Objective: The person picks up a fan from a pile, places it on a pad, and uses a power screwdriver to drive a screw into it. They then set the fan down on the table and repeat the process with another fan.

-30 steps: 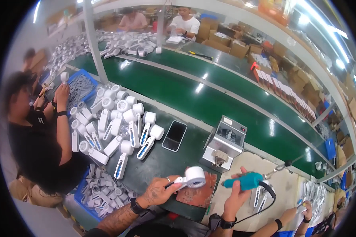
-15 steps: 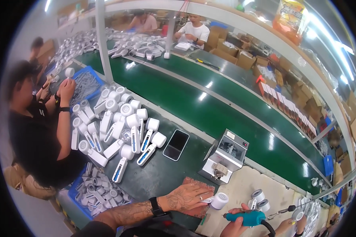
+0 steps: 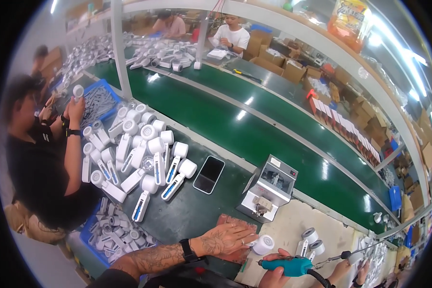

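Note:
My left hand lies over the handle of a white handheld fan, holding it down on a reddish-brown pad. The fan's round head sticks out past the fingertips; most of its handle is hidden under them. Closed round a teal electric screwdriver is my right hand. Its tip points left and sits just below the fan head, apart from it as far as I can see. A cord leaves the tool's rear, and a cable clip ties it to a line at the right.
Several white fans are heaped at left, beside a phone and a grey machine. A blue bin holds grey-white parts. More fans stand right. A green conveyor runs behind; co-workers sit left and across.
The screwdriver in my right hand has shifted slightly left, closer to the fan. The fan's grille is turned a little more upward. My left hand stays on the handle.

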Demonstrator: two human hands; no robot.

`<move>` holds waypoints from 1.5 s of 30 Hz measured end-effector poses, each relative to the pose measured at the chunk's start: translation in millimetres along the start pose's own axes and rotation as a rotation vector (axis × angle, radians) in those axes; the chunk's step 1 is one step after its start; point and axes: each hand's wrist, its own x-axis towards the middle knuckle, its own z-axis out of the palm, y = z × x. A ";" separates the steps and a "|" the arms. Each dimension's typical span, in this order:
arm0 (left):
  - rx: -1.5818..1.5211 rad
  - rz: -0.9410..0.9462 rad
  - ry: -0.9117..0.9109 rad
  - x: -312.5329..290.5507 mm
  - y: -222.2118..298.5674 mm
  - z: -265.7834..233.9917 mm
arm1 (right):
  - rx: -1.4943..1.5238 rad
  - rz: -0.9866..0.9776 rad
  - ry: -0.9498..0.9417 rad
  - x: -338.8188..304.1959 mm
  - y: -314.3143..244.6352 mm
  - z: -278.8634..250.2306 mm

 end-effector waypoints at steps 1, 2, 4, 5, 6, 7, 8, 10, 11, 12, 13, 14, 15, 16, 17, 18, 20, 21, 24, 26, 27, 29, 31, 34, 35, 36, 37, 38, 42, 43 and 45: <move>0.021 0.038 0.011 -1.8 -1.6 1.6 | -0.020 0.026 -0.068 -2.0 -2.3 -0.9; 0.043 0.075 0.023 -3.4 -2.8 2.4 | -0.022 0.028 -0.071 -1.6 -3.4 2.0; 0.063 0.084 0.008 0.4 -4.4 -3.9 | -0.008 0.045 -0.054 -2.3 -8.5 7.1; 0.089 0.101 -0.007 2.1 -4.0 -6.4 | -0.010 0.049 -0.063 -5.7 -11.4 5.1; 0.026 0.074 -0.034 3.5 -2.3 -7.3 | -0.002 0.041 -0.073 -5.9 -13.2 5.1; 0.034 0.072 -0.027 3.2 -3.8 -6.7 | 0.006 0.033 -0.083 -4.8 -14.2 6.4; -0.021 0.054 0.008 3.1 -5.8 -6.4 | 0.011 0.025 -0.090 -2.0 -14.0 9.6; -0.082 0.037 0.044 2.2 -3.7 -5.1 | 0.017 0.039 -0.103 -3.1 -15.2 11.0; -0.125 0.031 0.088 3.4 -2.9 -5.8 | 0.016 0.036 -0.105 -2.9 -15.9 12.5; -0.167 0.026 0.132 3.9 -2.5 -6.1 | 0.030 0.049 -0.105 -3.1 -16.3 14.5; -0.165 0.028 0.134 3.4 -2.7 -4.6 | 0.044 0.062 -0.104 -3.4 -17.0 16.5; -0.130 0.015 0.141 2.4 -3.0 -2.2 | 0.045 0.059 -0.105 -4.0 -18.5 18.3; -0.095 0.003 0.149 3.2 -4.1 -2.0 | 0.076 0.065 -0.118 -3.9 -20.0 20.1; -0.093 0.006 0.151 3.7 -4.5 -2.7 | 0.106 0.072 -0.131 -3.7 -20.7 21.7; -0.092 0.002 0.149 3.7 -3.5 -4.1 | 0.107 0.069 -0.131 -4.0 -17.6 22.2; -0.093 -0.005 0.144 2.7 -0.4 -5.4 | 0.093 0.068 -0.111 -5.5 -14.8 22.3; -0.059 0.006 0.125 -0.1 4.9 -11.0 | 0.075 0.072 -0.090 -9.6 -15.3 19.3; -0.021 0.020 0.106 -0.8 4.9 -13.0 | 0.042 0.061 -0.089 -6.7 -24.3 24.1; -0.172 -0.052 0.141 -1.0 5.0 -1.6 | 0.040 0.058 -0.060 -3.4 -23.5 28.0; -0.178 -0.037 0.131 5.6 -5.3 4.4 | 0.265 0.051 -0.081 10.6 -10.0 24.7; -0.192 -0.034 0.118 9.8 2.0 -5.0 | 0.442 0.057 -0.115 15.4 -9.6 21.5; -0.176 -0.301 -0.309 31.0 3.3 -33.9 | 0.367 0.147 0.032 24.5 -6.2 27.9; -0.150 -0.061 0.222 11.8 -7.3 -10.7 | 0.314 0.068 -0.029 41.2 -15.8 48.6; -0.224 -0.096 0.168 14.0 -13.6 -7.3 | 0.227 0.026 -0.060 61.1 -17.5 61.1; -0.210 -0.089 0.150 14.2 -14.3 -3.7 | 0.202 -0.027 -0.077 63.5 -15.3 62.1; -0.186 -0.090 0.140 13.2 -14.8 -0.8 | 0.182 -0.082 -0.109 63.9 -13.0 63.1; -0.200 -0.092 0.140 12.4 -14.7 1.0 | 0.169 -0.076 -0.108 62.4 -11.8 63.5; -0.203 -0.094 0.122 11.8 -14.5 1.7 | 0.162 -0.064 -0.103 61.3 -11.1 64.3; -0.192 -0.119 0.084 6.9 -3.5 -3.0 | 0.137 -0.038 -0.118 50.8 -8.6 57.2; -0.193 -0.125 0.082 5.4 -2.6 -1.6 | 0.137 -0.032 -0.122 48.5 -6.4 57.1; -0.197 -0.111 0.100 4.8 -2.0 2.0 | 0.146 -0.059 -0.110 45.8 -2.5 55.8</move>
